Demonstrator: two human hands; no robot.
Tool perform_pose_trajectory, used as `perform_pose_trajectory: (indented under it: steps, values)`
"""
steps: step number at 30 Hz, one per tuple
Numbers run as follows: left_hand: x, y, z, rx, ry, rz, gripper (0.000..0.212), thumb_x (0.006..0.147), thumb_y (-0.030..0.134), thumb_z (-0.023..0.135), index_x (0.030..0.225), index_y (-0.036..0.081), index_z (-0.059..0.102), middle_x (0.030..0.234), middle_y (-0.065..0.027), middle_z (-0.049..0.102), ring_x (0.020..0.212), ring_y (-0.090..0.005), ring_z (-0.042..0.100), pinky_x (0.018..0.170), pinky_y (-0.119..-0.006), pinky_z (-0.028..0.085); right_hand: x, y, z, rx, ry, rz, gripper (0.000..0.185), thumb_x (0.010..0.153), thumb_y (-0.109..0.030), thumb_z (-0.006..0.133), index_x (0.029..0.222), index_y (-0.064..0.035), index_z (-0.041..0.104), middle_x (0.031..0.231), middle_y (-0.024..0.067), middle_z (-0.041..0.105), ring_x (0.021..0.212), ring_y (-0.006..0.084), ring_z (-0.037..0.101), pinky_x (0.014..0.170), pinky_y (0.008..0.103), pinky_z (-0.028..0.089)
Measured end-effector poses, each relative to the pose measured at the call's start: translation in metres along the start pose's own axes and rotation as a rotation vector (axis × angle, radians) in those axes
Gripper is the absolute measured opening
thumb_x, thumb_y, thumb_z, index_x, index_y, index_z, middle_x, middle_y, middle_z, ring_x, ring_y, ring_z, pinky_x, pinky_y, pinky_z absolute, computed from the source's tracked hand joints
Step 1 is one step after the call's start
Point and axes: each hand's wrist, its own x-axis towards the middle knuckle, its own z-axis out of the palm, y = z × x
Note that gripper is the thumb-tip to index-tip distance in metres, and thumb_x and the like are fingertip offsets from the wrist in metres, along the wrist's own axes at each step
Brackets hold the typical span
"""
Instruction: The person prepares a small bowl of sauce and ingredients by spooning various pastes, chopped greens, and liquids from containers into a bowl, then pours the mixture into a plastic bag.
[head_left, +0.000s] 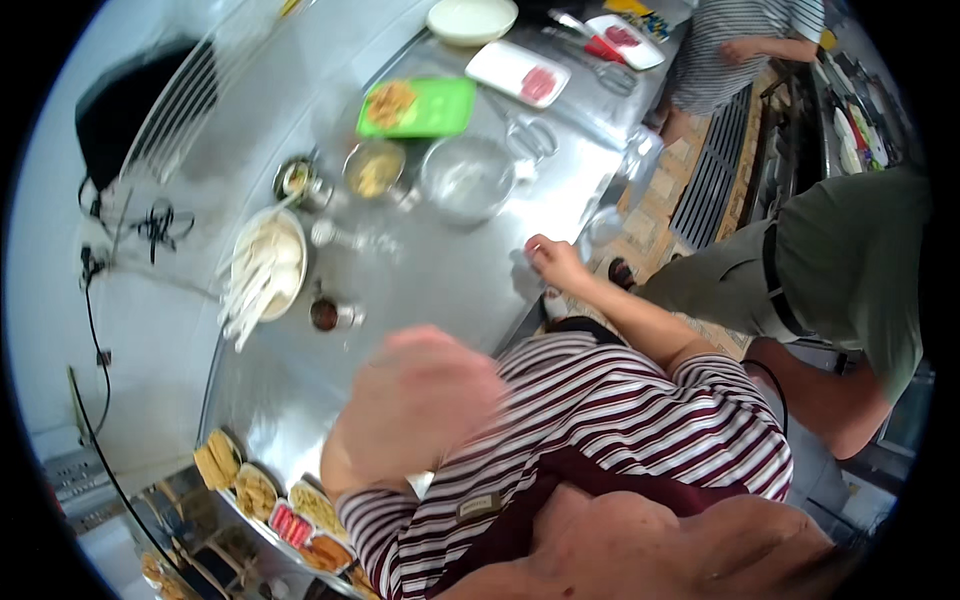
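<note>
My left hand (424, 397) is raised close to the camera and heavily blurred, above the near side of the metal table (427, 289). Whether its fingers hold anything is not discernible. My right hand (555, 261) hovers by the table's right edge with its fingers curled. No object shows clearly in it. Nearest to that hand is a metal mixing bowl (469, 180) with something pale inside. Further left are a small metal bowl of yellowish food (373, 171), a small container of dark contents (325, 313) and a clear shaker lying near spilled white powder (330, 234).
A white bowl (298, 292) holds pale food and white strips. Beyond are a green tray (442, 105), kitchen scissors (532, 139) and white plates of meat (491, 64). Several food dishes (255, 491) line the lower left. Two people stand at the right, one in green clothing (720, 270).
</note>
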Motion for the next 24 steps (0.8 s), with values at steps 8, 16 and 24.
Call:
perform_pose_trajectory:
  steps: [8,16,24]
  values:
    - [-0.154,-0.127,0.197,-0.351,0.74,-1.334,0.034,0.089,0.012,0.057,0.119,-0.004,0.053,0.102,-0.0094,0.062,0.088,-0.0149,0.06,0.081,-0.026,0.047,0.105,0.029,-0.019,0.458,0.077,-0.026,0.013,0.082,-0.009,0.053,0.087,-0.0023,0.063,0.067,0.0079,0.059,0.061,0.015,0.053,0.058,0.0292,0.044]
    - [-0.183,-0.131,0.218,-0.408,0.803,-1.436,0.035,0.09,0.011,0.055,0.121,-0.004,0.051,0.101,-0.0096,0.062,0.085,-0.0142,0.061,0.075,-0.025,0.048,0.177,-0.018,-0.048,0.669,0.065,0.079,0.014,0.086,-0.012,0.053,0.086,-0.0006,0.062,0.058,0.0021,0.054,0.046,0.0081,0.046,0.041,0.0237,0.036]
    - [-0.137,-0.234,0.172,-0.232,0.795,-1.193,0.045,0.089,0.024,0.058,0.125,-0.002,0.048,0.097,-0.0071,0.058,0.085,-0.014,0.056,0.073,-0.026,0.046,0.206,-0.067,-0.032,0.577,0.094,0.155,0.024,0.085,-0.022,0.058,0.092,0.0011,0.061,0.063,0.0037,0.054,0.05,0.0101,0.048,0.044,0.0247,0.039]
